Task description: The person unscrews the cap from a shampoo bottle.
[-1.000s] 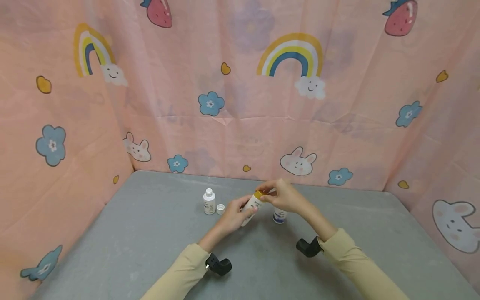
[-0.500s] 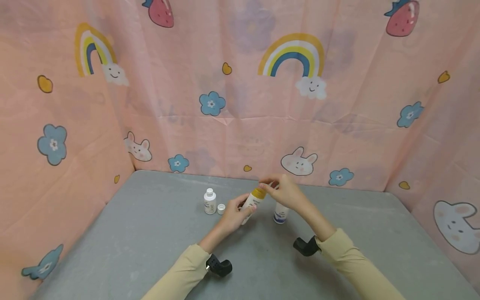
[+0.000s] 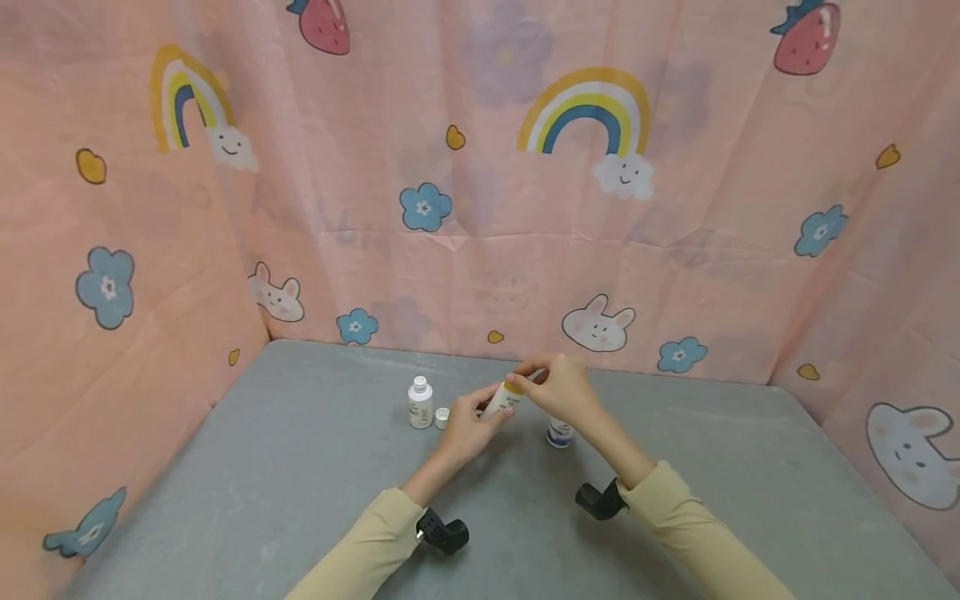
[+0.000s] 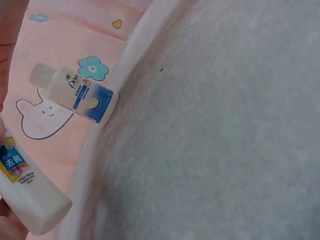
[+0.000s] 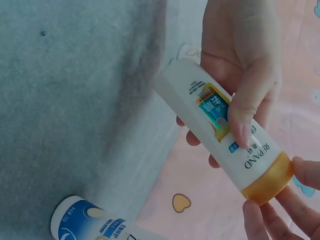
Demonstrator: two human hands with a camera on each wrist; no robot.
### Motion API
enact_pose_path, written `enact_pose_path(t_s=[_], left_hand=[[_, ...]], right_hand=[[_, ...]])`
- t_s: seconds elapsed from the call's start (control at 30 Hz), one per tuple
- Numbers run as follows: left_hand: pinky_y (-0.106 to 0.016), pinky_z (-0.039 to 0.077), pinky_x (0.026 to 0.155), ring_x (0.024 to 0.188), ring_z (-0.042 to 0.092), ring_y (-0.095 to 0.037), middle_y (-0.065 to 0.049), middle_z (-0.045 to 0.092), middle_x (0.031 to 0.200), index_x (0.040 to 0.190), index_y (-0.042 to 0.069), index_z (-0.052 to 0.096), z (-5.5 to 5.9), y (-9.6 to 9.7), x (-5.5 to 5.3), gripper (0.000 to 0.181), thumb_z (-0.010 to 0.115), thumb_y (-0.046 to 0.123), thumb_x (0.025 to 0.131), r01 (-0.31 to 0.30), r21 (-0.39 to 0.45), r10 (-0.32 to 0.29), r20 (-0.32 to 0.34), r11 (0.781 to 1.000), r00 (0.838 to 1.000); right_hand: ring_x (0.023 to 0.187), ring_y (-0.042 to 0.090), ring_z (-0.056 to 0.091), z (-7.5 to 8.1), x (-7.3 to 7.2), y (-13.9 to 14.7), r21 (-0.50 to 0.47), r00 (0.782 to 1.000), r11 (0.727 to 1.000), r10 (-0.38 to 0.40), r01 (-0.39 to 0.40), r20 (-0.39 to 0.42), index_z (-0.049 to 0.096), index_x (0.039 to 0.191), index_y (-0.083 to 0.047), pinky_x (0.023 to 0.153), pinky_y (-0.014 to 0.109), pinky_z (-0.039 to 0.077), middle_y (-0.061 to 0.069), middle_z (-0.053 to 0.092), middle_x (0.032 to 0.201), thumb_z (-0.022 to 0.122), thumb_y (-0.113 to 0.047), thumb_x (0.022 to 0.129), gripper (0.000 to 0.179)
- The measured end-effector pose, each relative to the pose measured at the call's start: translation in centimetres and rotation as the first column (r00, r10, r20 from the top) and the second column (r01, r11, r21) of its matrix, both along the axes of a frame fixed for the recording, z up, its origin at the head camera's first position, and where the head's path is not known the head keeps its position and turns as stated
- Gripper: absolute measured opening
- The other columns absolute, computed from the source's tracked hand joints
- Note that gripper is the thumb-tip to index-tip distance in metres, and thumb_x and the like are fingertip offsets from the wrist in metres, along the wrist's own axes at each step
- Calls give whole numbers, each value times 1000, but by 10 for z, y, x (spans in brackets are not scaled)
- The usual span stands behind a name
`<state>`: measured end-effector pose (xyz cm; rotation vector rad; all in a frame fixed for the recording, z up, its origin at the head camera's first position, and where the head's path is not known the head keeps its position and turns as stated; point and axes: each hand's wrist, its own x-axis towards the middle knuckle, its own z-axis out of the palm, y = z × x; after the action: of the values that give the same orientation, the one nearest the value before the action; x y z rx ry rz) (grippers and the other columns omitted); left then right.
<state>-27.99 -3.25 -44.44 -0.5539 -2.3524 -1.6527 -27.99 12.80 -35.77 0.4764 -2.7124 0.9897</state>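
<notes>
My left hand (image 3: 469, 423) grips a white shampoo-type bottle (image 5: 210, 120) with a gold cap, tilted above the table. Its thumb lies across the label in the right wrist view. The thumb and fingers of my right hand (image 3: 567, 390) pinch the gold cap (image 5: 268, 179), which sits on the bottle's end. Behind my right hand a white and blue Dove bottle (image 4: 82, 95) stands on the table, partly hidden in the head view. Left of my left hand stands a small white bottle (image 3: 421, 405) with a narrow neck. A loose white cap (image 3: 442, 418) lies beside it.
The grey table (image 3: 322, 467) runs back to a pink printed curtain (image 3: 495, 250), which also encloses both sides. A black wrist camera (image 3: 444, 533) is strapped to my left sleeve and another black camera (image 3: 600, 500) to my right one.
My right hand lifted slightly with its fingers at the cap's top, then came back down around the cap. Its wrist has shifted left. My left hand keeps its grip on the bottle.
</notes>
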Motion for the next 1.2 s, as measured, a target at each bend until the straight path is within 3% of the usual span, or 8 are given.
enact_pose_path(t_s=[0.17, 0.4, 0.6, 0.77, 0.97, 1.2], left_hand=[[-30, 54, 77, 94, 65, -22, -14, 71, 108, 127, 5, 62, 0, -1, 1, 39, 67, 14, 89, 12, 16, -12, 1, 1000, 1000], [-30, 55, 70, 93, 65, -28, -19, 69, 107, 127, 1, 60, -1, -1, 3, 39, 66, 12, 90, 48, 80, -49, 10, 996, 999], [-25, 54, 70, 91, 64, -23, -17, 69, 107, 129, 3, 60, -3, 1, 3, 40, 65, 15, 91, 52, 70, -54, 31, 996, 998], [-28, 54, 74, 94, 64, -24, -17, 69, 110, 129, 1, 59, -6, 3, 3, 40, 65, 15, 91, 49, 62, -51, 23, 997, 998], [-34, 54, 78, 97, 64, -27, -18, 69, 111, 128, 1, 59, -7, 4, 4, 40, 66, 15, 90, 45, 90, -46, 14, 995, 999], [-30, 53, 79, 98, 64, -23, -15, 69, 111, 130, 3, 58, -6, 4, 4, 41, 64, 17, 92, 37, 64, -38, 8, 997, 999]], right_hand=[[71, 18, 69, -1, -1, -1, 4, 1000, 1000, 17, -17, 0, 77, 89, -11, 54, 27, 53, 11, 74, 95, 73, -29, 85, 19], [85, 23, 69, -1, -2, 7, -66, 991, 991, 120, -117, 53, 76, 99, -8, 72, 35, 58, 10, 72, 101, 73, -23, 85, 21], [82, 21, 69, 4, -3, 11, -28, 985, 986, 165, -164, 45, 76, 97, -8, 68, 32, 57, 11, 72, 101, 71, -24, 86, 20], [78, 22, 70, 7, -4, 7, 3, 992, 993, 121, -121, 27, 77, 90, -7, 63, 31, 56, 10, 74, 90, 68, -30, 89, 25], [79, 24, 68, 9, -3, 0, -7, 999, 1000, 28, -28, 27, 74, 94, -5, 58, 29, 54, 11, 74, 90, 65, -30, 90, 27], [65, 19, 66, 12, 3, -8, 116, 996, 989, -87, 88, -13, 75, 85, -5, 54, 28, 51, 10, 73, 79, 70, -39, 85, 34]])
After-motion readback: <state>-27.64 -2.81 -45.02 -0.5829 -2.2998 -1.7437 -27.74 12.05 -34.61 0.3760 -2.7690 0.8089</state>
